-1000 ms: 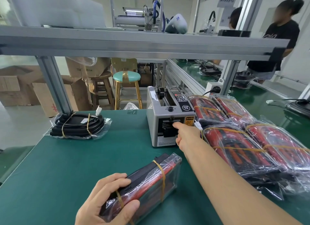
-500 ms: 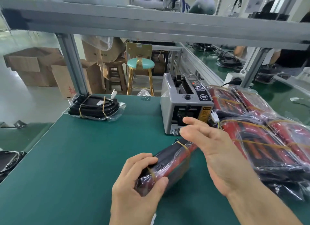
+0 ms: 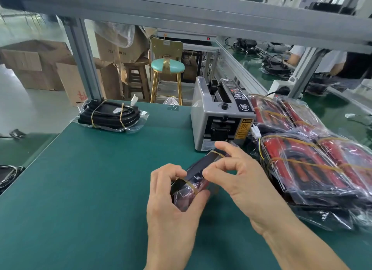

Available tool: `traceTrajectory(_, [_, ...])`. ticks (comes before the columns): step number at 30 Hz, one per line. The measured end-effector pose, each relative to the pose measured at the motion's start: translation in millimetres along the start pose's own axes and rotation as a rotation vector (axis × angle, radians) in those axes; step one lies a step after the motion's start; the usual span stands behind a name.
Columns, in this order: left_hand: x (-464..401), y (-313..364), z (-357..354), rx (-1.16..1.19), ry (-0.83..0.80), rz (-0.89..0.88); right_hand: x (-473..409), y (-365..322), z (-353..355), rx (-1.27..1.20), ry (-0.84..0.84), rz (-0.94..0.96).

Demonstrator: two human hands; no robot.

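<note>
A clear bag is wrapping the black-and-red pack (image 3: 194, 172), with yellow bands crossing it. It is sitting low over the green worktop (image 3: 90, 189), just in front of the grey tape dispenser (image 3: 219, 116). The left hand (image 3: 171, 207) is gripping its near end and the right hand (image 3: 243, 183) is pinching its top. Bagged red packs (image 3: 302, 163) are crowding the right side, and a bagged black cable (image 3: 112, 116) is lying far left.

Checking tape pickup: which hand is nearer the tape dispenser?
Right. Right hand pinches the bagged pack just in front of the tape dispenser; left hand grips the pack's near end, farther back.
</note>
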State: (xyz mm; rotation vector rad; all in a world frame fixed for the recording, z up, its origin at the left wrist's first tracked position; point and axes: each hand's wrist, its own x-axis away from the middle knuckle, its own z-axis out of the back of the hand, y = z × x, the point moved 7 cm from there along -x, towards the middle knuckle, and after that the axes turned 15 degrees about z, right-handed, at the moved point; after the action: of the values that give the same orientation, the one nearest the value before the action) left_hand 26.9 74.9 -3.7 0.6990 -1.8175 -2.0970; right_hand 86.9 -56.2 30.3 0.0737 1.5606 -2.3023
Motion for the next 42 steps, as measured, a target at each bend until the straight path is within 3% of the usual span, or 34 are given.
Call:
traceTrajectory(15, [2.0, 6.7, 0.5, -0.032, -0.044, -0.083, -11.4, 5.0, -3.2, 0.182, -0.169, -0.014])
traceTrajectory(37, [2.8, 6.5, -3.1, -0.088, -0.031, -0.137, -11.9, -0.5, -1.9, 0.287, -0.132, 0.075])
traceTrajectory(42, [2.3, 6.6, -2.2, -0.074, -0.025, -0.159, -15.7, 3.1, 4.0, 0.118, -0.058, 0.04])
